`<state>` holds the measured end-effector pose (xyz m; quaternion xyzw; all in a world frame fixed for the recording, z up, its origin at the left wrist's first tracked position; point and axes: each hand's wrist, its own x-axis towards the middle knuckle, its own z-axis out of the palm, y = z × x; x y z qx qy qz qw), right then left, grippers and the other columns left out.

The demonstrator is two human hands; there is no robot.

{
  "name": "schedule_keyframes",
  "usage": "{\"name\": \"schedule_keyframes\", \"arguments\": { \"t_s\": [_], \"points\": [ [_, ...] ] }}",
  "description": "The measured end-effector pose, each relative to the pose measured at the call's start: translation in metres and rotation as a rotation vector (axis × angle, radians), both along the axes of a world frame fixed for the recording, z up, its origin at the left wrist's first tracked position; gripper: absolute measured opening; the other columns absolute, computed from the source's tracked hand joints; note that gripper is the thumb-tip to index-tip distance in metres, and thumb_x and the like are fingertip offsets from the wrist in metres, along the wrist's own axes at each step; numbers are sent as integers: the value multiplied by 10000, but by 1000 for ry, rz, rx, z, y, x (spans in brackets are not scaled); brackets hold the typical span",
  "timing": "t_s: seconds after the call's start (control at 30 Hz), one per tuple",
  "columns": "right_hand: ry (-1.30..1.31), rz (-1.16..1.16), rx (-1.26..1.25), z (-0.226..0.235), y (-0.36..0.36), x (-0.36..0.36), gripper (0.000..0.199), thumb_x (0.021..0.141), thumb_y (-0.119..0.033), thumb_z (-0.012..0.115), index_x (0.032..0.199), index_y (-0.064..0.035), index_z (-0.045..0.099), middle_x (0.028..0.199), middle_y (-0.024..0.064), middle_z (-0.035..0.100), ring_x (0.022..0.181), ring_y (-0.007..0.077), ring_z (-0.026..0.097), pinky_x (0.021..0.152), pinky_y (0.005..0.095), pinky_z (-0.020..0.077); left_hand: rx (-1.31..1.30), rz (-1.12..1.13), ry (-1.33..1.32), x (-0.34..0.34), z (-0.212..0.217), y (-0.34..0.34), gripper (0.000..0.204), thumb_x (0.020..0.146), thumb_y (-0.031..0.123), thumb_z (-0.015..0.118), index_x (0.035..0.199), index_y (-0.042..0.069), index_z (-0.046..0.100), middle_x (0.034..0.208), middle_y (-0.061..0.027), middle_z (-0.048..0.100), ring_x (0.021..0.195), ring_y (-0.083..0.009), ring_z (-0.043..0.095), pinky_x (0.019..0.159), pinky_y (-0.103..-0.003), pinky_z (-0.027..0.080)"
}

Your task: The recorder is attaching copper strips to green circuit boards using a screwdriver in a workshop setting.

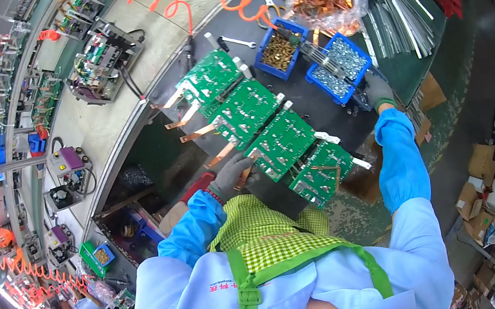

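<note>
My left hand (232, 177), in a grey glove, closes its fingers around a copper strip (242, 181) at the near left edge of a green circuit board (281, 143). More green boards (247, 111) lie beside it in a diagonal row, with copper strips (198, 133) sticking out to the left. My right hand (379, 91), also gloved, is curled at the near right corner of a blue bin of silver screws (346, 62). What its fingers hold, if anything, is hidden. A long dark and metallic tool (317, 54) extends over this bin and the neighbouring blue bin of brass-coloured fasteners (278, 52).
Beyond the bins lie a clear bag of copper pieces (324, 1), metal strips (404, 22), scissors (270, 5) and a wrench (238, 42). Coiled orange hoses (224, 1) hang over the bench. A curved pale counter (106, 127) runs along the left, carrying electronic assemblies (102, 61).
</note>
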<state>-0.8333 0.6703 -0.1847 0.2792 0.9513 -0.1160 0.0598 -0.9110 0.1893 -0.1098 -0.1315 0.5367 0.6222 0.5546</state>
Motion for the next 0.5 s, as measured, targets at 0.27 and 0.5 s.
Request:
{"name": "schedule_keyframes", "arguments": {
  "t_s": [0.27,0.5],
  "points": [
    [232,-18,-149,27,8,4,174,804,-199,561,911,-79,626,931,189,605,900,382,568,790,458,447,-144,-61,241,-6,8,-8,207,899,263,580,936,63,615,751,-17,547,572,-87,542,482,-226,436],
    [473,-380,-629,29,42,71,160,822,-147,599,928,-29,618,697,114,613,655,233,603,606,344,471,-27,-91,-74,30,10,2,223,883,258,613,933,46,564,720,-14,542,615,-102,550,525,-226,436]
  ]
}}
